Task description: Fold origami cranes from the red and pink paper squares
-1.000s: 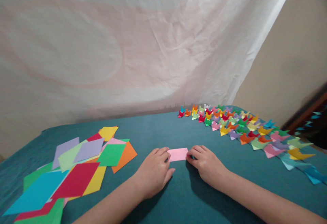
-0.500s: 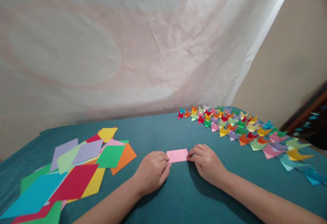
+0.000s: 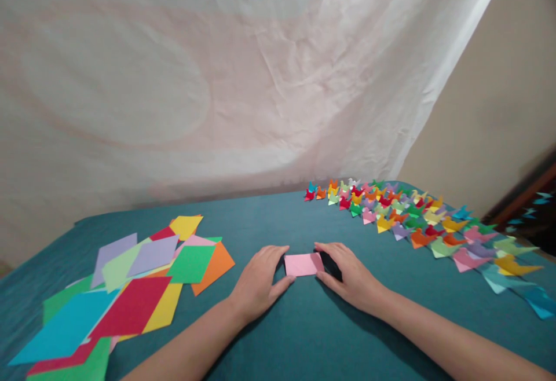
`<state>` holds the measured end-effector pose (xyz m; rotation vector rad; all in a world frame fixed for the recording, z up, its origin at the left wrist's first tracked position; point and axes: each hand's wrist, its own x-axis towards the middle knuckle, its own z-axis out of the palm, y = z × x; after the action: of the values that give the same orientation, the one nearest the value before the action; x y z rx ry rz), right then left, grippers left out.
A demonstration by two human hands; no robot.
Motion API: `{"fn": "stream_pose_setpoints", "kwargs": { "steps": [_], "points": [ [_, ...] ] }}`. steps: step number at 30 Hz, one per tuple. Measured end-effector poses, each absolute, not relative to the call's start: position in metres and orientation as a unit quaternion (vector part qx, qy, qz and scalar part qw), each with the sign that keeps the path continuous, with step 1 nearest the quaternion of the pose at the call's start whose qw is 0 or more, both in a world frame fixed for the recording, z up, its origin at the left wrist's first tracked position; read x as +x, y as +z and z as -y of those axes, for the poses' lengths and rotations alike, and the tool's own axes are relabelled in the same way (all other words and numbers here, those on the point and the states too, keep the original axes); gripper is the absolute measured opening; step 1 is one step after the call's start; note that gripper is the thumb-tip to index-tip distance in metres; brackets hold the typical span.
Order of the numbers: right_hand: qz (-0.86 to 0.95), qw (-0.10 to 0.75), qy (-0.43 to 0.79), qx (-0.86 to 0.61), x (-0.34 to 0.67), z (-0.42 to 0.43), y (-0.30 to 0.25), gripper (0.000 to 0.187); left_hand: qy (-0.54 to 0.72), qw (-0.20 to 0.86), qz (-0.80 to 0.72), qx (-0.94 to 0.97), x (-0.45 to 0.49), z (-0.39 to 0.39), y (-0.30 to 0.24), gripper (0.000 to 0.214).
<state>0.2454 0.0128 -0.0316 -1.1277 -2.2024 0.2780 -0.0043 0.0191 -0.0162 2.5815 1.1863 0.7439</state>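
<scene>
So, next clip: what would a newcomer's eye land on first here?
Probably the flock of bright folded paper birds ranged along the right of the teal surface. After that, perhaps the overlapping colored sheets spread at the left. Front and center, a small pink paper lies between the left hand and right hand.

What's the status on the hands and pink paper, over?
Left hand, right hand: open, at opposite ends of pink paper. It's a rectangle, between them. Coloured sheets left, folded figures right, apart from both hands.
</scene>
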Motion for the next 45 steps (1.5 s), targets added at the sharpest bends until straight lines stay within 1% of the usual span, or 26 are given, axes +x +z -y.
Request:
{"fn": "stream_pose_setpoints", "kwargs": {
  "steps": [3, 7, 11, 13, 16, 18, 21, 23, 26, 29, 39, 45],
  "points": [
    [0.84, 0.32, 0.106, -0.425, 0.245, -0.013, -0.031, 0.05, 0.251, 0.109, -0.4, 0.875, -0.005, -0.02, -0.016, 0.048],
    [0.831, 0.346, 0.116, -0.419, 0.243, -0.012, -0.029, 0.045, 0.254, 0.122, -0.391, 0.876, -0.005, -0.019, -0.013, 0.045],
    [0.826, 0.377, 0.117, -0.402, 0.239, -0.008, -0.024, 0.036, 0.262, 0.131, -0.377, 0.878, -0.004, -0.017, -0.011, 0.043],
    [0.829, 0.387, 0.122, -0.384, 0.237, -0.006, -0.022, 0.028, 0.271, 0.132, -0.37, 0.878, -0.003, -0.017, -0.009, 0.041],
    [0.835, 0.396, 0.138, -0.358, 0.235, -0.002, -0.017, 0.017, 0.279, 0.131, -0.362, 0.88, -0.002, -0.016, -0.006, 0.038],
    [0.841, 0.395, 0.144, -0.341, 0.234, 0.0, -0.015, 0.014, 0.279, 0.125, -0.353, 0.884, -0.001, -0.015, -0.003, 0.034],
    [0.856, 0.383, 0.14, -0.317, 0.233, 0.003, -0.012, 0.012, 0.29, 0.096, -0.335, 0.891, 0.0, -0.014, -0.002, 0.021],
    [0.868, 0.369, 0.141, -0.301, 0.233, 0.005, -0.009, 0.012, 0.298, 0.07, -0.323, 0.895, 0.0, -0.013, -0.003, 0.016],
    [0.883, 0.344, 0.153, -0.281, 0.233, 0.009, -0.004, 0.017, 0.301, 0.044, -0.312, 0.9, 0.0, -0.013, -0.004, 0.017],
    [0.884, 0.326, 0.165, -0.292, 0.234, 0.011, -0.002, 0.019, 0.302, 0.023, -0.315, 0.899, 0.0, -0.013, -0.004, 0.017],
    [0.862, 0.325, 0.187, -0.34, 0.233, 0.007, -0.011, 0.023, 0.282, -0.049, -0.311, 0.906, 0.004, -0.008, 0.0, 0.012],
    [0.863, 0.328, 0.19, -0.334, 0.233, 0.007, -0.012, 0.023, 0.226, -0.049, -0.264, 0.936, 0.01, -0.003, 0.001, 0.016]
  ]
}}
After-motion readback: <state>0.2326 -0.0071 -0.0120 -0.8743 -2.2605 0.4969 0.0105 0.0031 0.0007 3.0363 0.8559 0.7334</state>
